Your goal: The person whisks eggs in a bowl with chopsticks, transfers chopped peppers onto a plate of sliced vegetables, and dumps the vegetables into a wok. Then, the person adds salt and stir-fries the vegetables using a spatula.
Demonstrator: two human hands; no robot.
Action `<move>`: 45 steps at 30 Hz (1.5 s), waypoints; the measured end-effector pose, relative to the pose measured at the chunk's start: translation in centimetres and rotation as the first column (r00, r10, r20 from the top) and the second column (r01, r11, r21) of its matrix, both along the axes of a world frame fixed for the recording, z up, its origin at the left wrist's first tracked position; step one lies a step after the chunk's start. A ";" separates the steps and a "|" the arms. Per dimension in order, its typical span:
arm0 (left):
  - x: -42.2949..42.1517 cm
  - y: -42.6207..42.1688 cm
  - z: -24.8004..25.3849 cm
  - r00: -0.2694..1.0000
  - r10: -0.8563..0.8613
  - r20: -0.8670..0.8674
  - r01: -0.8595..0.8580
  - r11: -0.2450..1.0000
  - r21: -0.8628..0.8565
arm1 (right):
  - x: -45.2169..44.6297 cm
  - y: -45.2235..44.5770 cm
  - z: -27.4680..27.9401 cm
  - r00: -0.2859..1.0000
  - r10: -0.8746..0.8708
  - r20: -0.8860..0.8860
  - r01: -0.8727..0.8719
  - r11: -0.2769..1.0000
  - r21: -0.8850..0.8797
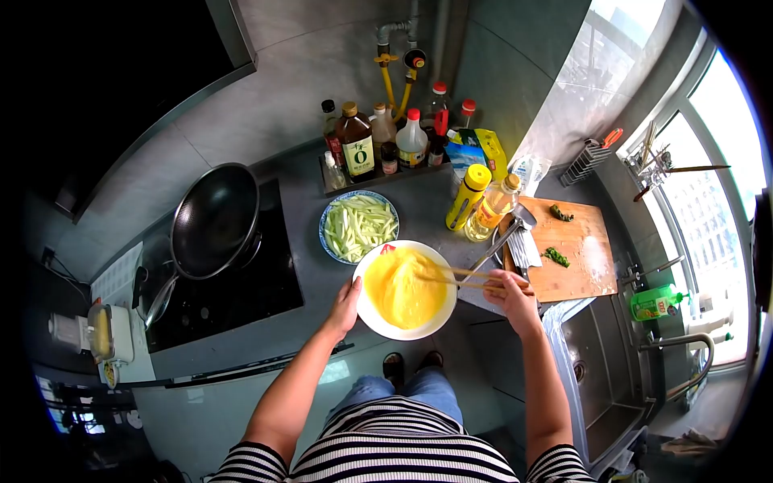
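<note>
My left hand (346, 307) grips the left rim of a white bowl (445, 316), held at the counter's front edge. Yellow beaten egg (394, 291) fills much of the bowl, its surface streaked and drawn up around the chopstick tips. A pair of wooden chopsticks (475, 278) is in my right hand (512, 295), which is closed around their upper ends to the right of the bowl. Just behind the bowl sits a blue-rimmed plate (324, 233) heaped with pale green vegetable strips (359, 225).
A wok (214, 221) stands on the black stove at left. Sauce bottles (358, 145) line the back. An oil bottle (493, 208), a ladle (499, 245), a knife (525, 248) and a cutting board (592, 266) with chopped greens (555, 257) are at right, beside a sink (600, 354).
</note>
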State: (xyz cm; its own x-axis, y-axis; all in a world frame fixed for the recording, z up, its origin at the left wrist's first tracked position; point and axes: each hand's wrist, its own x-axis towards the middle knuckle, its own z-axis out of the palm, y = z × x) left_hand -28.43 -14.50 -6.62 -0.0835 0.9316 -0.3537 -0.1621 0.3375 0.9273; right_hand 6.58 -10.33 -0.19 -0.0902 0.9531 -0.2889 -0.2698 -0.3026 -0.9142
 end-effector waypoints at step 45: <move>8.4 7.7 -6.0 0.992 -0.018 0.128 0.059 0.946 -0.320 | -0.2 1.1 -5.5 0.973 -0.222 0.060 0.217 0.973 0.073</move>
State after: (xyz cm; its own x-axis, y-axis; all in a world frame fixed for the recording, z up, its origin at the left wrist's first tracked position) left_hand -20.07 -6.83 -12.65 0.0125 0.7679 -0.6405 -0.2474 0.6230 0.7420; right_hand 6.43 -9.20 -5.72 0.1409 0.9646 -0.2230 -0.2598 -0.1814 -0.9485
